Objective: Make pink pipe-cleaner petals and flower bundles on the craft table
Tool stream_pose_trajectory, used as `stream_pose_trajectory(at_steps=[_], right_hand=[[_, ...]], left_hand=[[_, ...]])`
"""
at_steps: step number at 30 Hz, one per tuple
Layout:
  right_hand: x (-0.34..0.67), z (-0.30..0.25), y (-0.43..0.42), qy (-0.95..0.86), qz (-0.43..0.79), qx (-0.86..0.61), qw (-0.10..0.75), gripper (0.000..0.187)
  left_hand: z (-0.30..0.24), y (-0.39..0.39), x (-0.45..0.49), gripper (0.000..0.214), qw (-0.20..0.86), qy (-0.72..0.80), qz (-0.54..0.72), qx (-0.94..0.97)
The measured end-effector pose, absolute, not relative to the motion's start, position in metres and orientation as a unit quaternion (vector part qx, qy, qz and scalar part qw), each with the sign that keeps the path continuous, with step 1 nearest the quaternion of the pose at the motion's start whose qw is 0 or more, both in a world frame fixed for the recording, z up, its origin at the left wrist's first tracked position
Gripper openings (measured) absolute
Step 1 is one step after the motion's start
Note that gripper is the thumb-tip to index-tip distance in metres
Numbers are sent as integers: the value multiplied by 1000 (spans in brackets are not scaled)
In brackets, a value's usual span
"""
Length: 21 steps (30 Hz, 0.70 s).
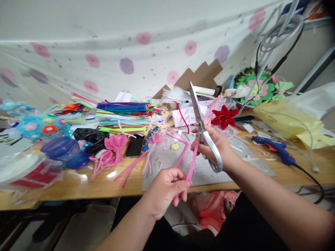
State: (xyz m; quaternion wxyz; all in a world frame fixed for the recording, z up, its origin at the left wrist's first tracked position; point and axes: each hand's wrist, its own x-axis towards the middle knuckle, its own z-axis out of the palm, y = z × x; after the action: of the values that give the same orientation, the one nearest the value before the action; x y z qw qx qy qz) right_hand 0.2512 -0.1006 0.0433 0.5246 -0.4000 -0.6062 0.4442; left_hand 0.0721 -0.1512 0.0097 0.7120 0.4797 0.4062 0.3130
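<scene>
Two hands up front, both busy! The left hand (170, 188), low at the table's (98, 186) front edge, has thumb and fingers pinched on a slim bundle of pink stems (193, 164). Up they slant, between the hands, top end at the right hand's fingers; whether those fingers pinch it too, I cannot tell. The right hand (217, 148) is curled around the scissors (196, 104), blades pointing upward, handle loop against the palm. Behind them, a grey mat (159, 179) carries a small yellow disc (175, 146) and more pink stems. Over on the left, a phone (134, 146) lies just beside a pink bow (115, 142); to the right, a red flower (225, 117), then a blue glue gun (274, 146) on the wood!
</scene>
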Motion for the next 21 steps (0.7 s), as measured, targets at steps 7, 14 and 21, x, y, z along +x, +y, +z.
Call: stream_pose_trajectory(at_steps=[7,14,21], right_hand=[[252,39,-98,-555,477,-377,567,37],[248,38,-99,-500,488,-414,583,37],[249,39,-96,-475,489,-459,570,37]], left_hand=[[5,-153,69,22,713,409,336,460],[2,-153,66,20,708,403,294,499],[5,-152,64,17,685,426,242,539]])
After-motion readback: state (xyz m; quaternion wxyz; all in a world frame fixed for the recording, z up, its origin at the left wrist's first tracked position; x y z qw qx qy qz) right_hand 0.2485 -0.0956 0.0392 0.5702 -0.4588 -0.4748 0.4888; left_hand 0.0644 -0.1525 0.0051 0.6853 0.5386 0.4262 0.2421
